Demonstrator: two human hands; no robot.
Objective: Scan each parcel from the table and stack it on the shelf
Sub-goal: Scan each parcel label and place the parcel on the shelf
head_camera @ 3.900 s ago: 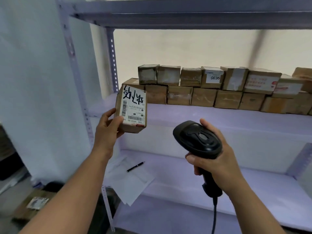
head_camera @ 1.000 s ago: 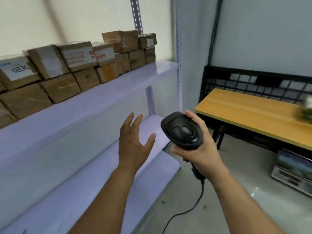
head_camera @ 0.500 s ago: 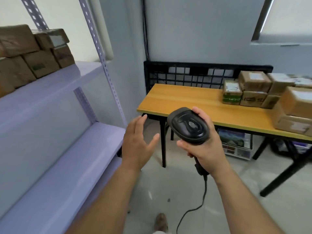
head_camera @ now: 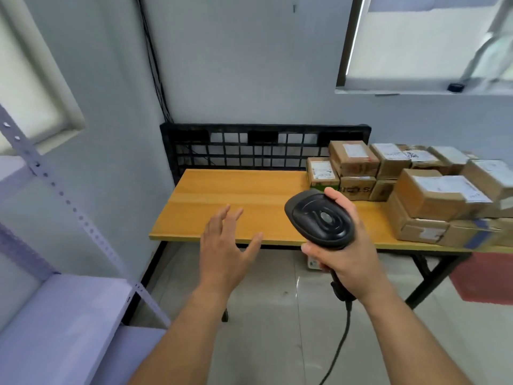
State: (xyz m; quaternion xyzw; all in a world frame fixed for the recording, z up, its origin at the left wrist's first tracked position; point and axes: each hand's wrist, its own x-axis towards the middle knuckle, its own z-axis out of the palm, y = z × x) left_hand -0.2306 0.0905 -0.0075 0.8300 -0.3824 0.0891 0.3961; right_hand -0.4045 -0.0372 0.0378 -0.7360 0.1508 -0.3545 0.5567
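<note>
Head view: wooden table (head_camera: 222,195) ahead, lilac shelf (head_camera: 55,315) at lower left.
Left hand (head_camera: 224,254): wide open, fingers straight and spread, holding nothing, raised in front of table's near edge.
Right hand (head_camera: 352,254): wrapped round handle of black scanner (head_camera: 322,218), scanner head up.
Cable (head_camera: 341,343): hanging from scanner handle toward floor.
Parcels (head_camera: 427,195): brown boxes stacked on right part of table, apart from both hands.

The left forearm (head_camera: 180,337) and the right forearm (head_camera: 410,340) are bare along their whole visible length, down to the lower edge of the view. The left hand (head_camera: 224,254) and the right hand (head_camera: 352,257) are bare too, with plain wrists and fingers.
</note>
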